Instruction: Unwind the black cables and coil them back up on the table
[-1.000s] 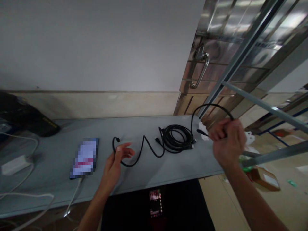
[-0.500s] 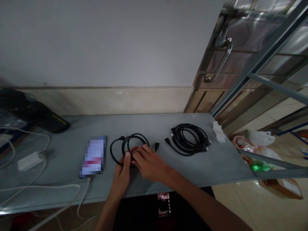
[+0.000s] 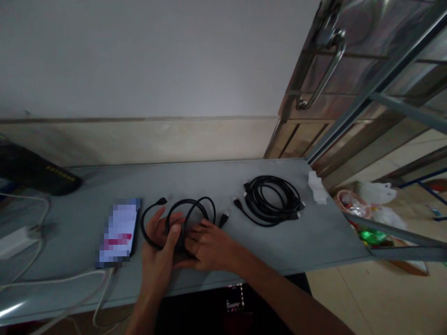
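Note:
A loosely coiled black cable (image 3: 188, 202) lies on the grey tabletop in front of me, with one plug toward the left and the other at its right side. My left hand (image 3: 160, 242) grips the near left part of the coil, thumb on top and fingers partly under the loops. My right hand (image 3: 209, 244) has its curled fingers on the near right part of the same coil. What sits between the two hands is partly hidden by the fingers. Right of them rests a pile of coiled black cables (image 3: 274, 200) with several plugs sticking out.
A phone (image 3: 118, 232) with a blurred screen lies to the left, a white cord plugged in. Beyond it are a white adapter (image 3: 17, 242) and a dark bottle (image 3: 38, 167). A white paper scrap (image 3: 317, 187) is near the right edge, beside a metal frame (image 3: 391, 230).
The view has shifted slightly to the right. My left hand has spread around the coil's left side, and the loops between my hands have shifted and widened.

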Demonstrator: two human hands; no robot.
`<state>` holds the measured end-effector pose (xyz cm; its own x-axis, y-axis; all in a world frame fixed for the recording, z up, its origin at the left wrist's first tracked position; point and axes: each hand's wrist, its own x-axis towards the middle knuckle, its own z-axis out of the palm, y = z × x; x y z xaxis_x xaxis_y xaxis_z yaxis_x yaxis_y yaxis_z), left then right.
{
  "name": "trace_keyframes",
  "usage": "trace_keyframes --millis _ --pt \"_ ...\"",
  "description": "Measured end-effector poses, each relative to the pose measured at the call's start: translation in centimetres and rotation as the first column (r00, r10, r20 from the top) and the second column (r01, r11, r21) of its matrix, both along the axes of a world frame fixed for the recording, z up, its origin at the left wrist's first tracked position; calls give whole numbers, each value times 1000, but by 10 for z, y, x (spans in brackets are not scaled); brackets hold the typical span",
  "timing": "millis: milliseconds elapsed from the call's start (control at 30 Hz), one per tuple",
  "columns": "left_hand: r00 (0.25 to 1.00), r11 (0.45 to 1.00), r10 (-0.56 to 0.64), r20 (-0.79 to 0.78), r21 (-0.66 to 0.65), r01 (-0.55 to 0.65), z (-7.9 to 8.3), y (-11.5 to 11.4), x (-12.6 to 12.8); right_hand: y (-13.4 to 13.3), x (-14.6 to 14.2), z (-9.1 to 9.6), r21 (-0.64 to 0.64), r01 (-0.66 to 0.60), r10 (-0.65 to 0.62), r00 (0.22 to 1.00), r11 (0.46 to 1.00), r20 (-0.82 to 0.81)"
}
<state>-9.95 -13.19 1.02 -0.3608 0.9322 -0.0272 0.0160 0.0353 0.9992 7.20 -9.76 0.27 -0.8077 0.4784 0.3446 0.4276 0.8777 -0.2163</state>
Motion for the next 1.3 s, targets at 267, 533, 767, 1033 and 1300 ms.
trace_keyframes --millis 267,533,767,1033,1300 --pt "956 943 -285 73 -155 293 53 110 -13 50 12 13 -16 -12 16 968 1000 251" --pt "807 856 -516 -287 -136 499 27 179 -7 76 24 -2 -12 121 -120 992 993 48" --pt "739 839 -466 -487 20 543 -6 166 -13 80 32 -4 -43 182 -187 969 982 -160" --pt "743 902 -227 -630 151 404 -11 169 -5 101 48 3 -163 568 -590 761 807 -268" --pt "798 911 -200 -568 192 365 -12 174 -9 107 56 -3 -192 643 -671 716 742 -195"
